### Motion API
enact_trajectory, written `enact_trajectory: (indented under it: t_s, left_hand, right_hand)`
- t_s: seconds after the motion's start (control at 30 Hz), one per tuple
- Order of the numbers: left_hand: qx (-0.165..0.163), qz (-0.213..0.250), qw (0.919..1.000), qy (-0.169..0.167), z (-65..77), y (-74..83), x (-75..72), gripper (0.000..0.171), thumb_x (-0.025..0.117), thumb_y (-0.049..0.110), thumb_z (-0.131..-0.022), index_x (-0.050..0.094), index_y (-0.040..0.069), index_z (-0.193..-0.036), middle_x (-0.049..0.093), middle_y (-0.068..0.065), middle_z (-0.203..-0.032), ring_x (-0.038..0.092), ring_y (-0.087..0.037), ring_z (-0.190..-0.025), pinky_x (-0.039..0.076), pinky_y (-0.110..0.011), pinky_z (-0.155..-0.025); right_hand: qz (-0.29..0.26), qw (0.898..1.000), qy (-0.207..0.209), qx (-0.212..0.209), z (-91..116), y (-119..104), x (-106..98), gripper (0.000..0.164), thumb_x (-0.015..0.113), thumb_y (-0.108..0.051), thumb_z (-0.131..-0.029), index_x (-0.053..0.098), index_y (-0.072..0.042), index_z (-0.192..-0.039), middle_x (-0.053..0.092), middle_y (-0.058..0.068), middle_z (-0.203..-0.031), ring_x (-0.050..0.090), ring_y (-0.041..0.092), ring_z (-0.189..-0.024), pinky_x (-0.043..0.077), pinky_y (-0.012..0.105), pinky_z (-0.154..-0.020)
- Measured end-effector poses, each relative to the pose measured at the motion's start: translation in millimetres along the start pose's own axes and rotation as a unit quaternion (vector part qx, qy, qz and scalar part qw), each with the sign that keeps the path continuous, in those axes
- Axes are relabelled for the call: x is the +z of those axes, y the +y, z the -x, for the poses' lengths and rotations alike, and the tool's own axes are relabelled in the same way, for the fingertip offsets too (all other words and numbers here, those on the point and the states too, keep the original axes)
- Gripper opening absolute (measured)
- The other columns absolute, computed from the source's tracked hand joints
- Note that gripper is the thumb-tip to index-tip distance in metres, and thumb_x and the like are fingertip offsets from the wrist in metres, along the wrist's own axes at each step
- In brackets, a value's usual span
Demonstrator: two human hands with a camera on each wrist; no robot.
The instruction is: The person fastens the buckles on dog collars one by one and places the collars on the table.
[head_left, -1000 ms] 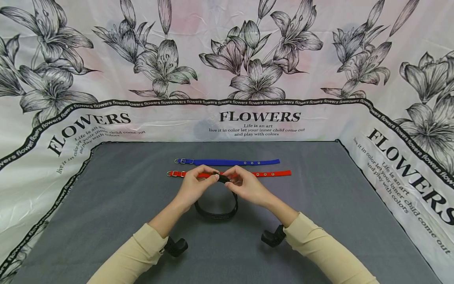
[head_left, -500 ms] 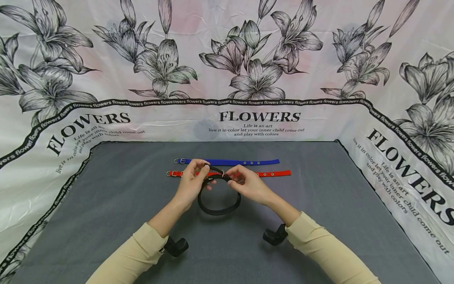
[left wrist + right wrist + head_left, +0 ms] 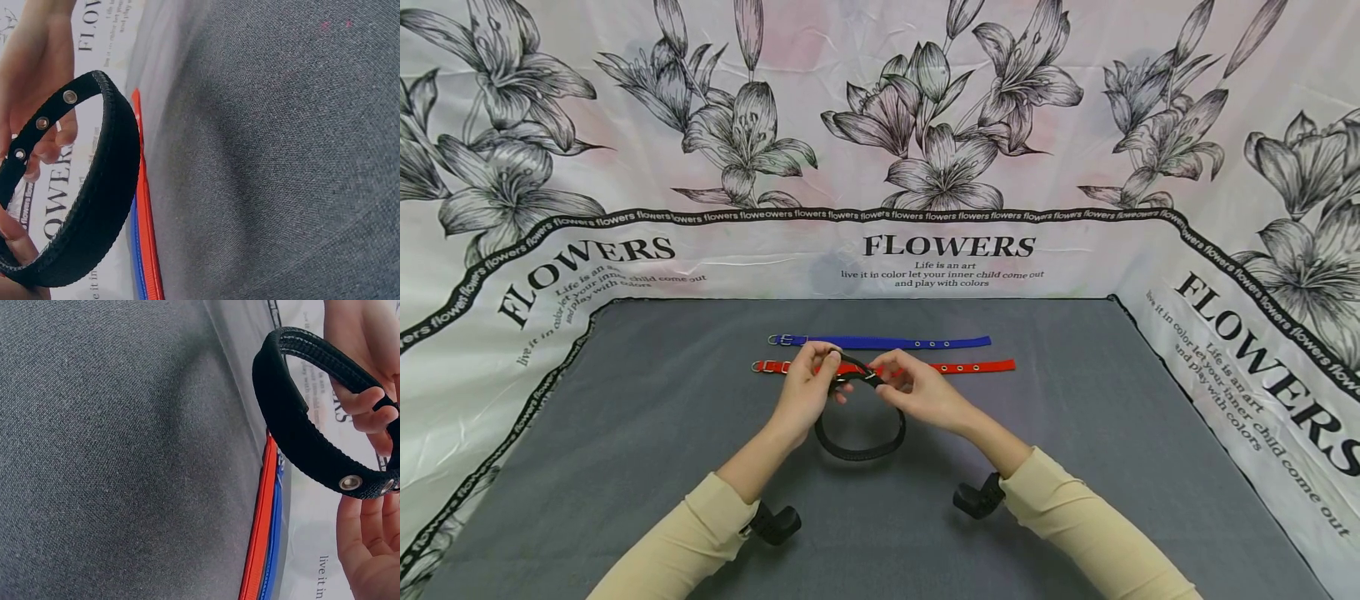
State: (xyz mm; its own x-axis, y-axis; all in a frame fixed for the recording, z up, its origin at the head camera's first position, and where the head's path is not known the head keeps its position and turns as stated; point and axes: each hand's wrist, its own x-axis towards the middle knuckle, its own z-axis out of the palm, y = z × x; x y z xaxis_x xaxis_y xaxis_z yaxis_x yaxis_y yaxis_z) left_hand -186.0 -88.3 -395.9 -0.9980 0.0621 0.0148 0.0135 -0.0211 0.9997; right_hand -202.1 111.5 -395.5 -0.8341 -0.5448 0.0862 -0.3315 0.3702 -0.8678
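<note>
A black collar (image 3: pixel 859 455) with metal eyelets is bent into a loop and held above the table, its lower part hanging down. My left hand (image 3: pixel 803 390) pinches the strap's end section between thumb and fingers. My right hand (image 3: pixel 927 395) pinches the collar close to its metal buckle (image 3: pixel 870 377). In the left wrist view the collar's wide band (image 3: pixel 100 194) curves round, with several eyelets along the strap. The right wrist view has the padded band (image 3: pixel 281 406) and an eyelet (image 3: pixel 350 482) near the right hand's fingers; the buckle is mostly out of sight there.
Behind the hands a red collar (image 3: pixel 996 367) lies flat, partly covered by the fingers. A blue collar (image 3: pixel 880 342) lies parallel beyond it. Grey cloth (image 3: pixel 1075 517) covers the table, with a flower-printed curtain (image 3: pixel 940 267) along the back and sides.
A second ago both hands were close together at the buckle. Then the left hand shifted left and drew out the strap end; the loop has since dipped slightly.
</note>
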Motion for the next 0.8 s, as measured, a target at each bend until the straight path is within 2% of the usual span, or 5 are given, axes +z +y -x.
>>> enact_trajectory:
  t_s: [0.1,0.27,0.43,0.67,0.8]
  left_hand:
    - [-0.001,0.005,1.0000,0.002,-0.1,-0.9,0.6,0.019,0.044,0.020,-0.099,0.047,0.005,-0.111,0.056,-0.011,-0.100,0.062,-0.028,-0.071,0.052,-0.031,-0.059]
    - [0.000,0.006,0.9999,-0.010,0.6,-1.9,2.1,0.022,0.044,0.019,-0.099,0.047,0.002,-0.113,0.056,-0.010,-0.096,0.061,-0.023,-0.067,0.050,-0.025,-0.056]
    - [-0.002,0.002,0.9997,-0.026,1.3,-2.6,3.5,0.021,0.044,0.020,-0.099,0.047,0.005,-0.113,0.055,-0.011,-0.093,0.060,-0.026,-0.069,0.049,-0.025,-0.055]
    - [-0.005,-0.002,0.9995,-0.032,1.6,-2.3,2.6,0.023,0.042,0.023,-0.099,0.045,0.008,-0.116,0.055,-0.014,-0.098,0.061,-0.022,-0.067,0.049,-0.026,-0.055]
    - [-0.004,0.006,0.9994,-0.032,1.0,-1.6,2.6,0.022,0.041,0.024,-0.099,0.044,0.011,-0.116,0.056,-0.012,-0.099,0.062,-0.026,-0.069,0.049,-0.027,-0.054]
  right_hand:
    - [0.004,1.000,0.002,0.008,-1,-1,1,0.026,0.057,-0.023,-0.092,0.053,-0.019,-0.117,0.057,0.004,-0.102,0.059,0.031,-0.085,0.050,0.032,-0.067]
    - [0.021,0.999,0.025,0.030,-4,-6,3,0.020,0.055,-0.031,-0.093,0.056,-0.020,-0.109,0.060,0.000,-0.101,0.061,0.024,-0.083,0.049,0.032,-0.065]
    - [0.030,0.998,0.045,0.025,-7,-11,7,0.019,0.059,-0.026,-0.091,0.058,-0.018,-0.108,0.060,0.000,-0.102,0.061,0.015,-0.084,0.050,0.031,-0.065]
    - [0.039,0.998,0.029,0.040,-7,-12,7,0.021,0.059,-0.021,-0.091,0.060,-0.017,-0.112,0.060,0.000,-0.098,0.059,0.015,-0.083,0.050,0.030,-0.066]
    - [0.036,0.998,0.024,0.055,-8,-11,6,0.022,0.059,-0.022,-0.091,0.061,-0.017,-0.112,0.061,0.000,-0.098,0.059,0.015,-0.082,0.050,0.030,-0.066]
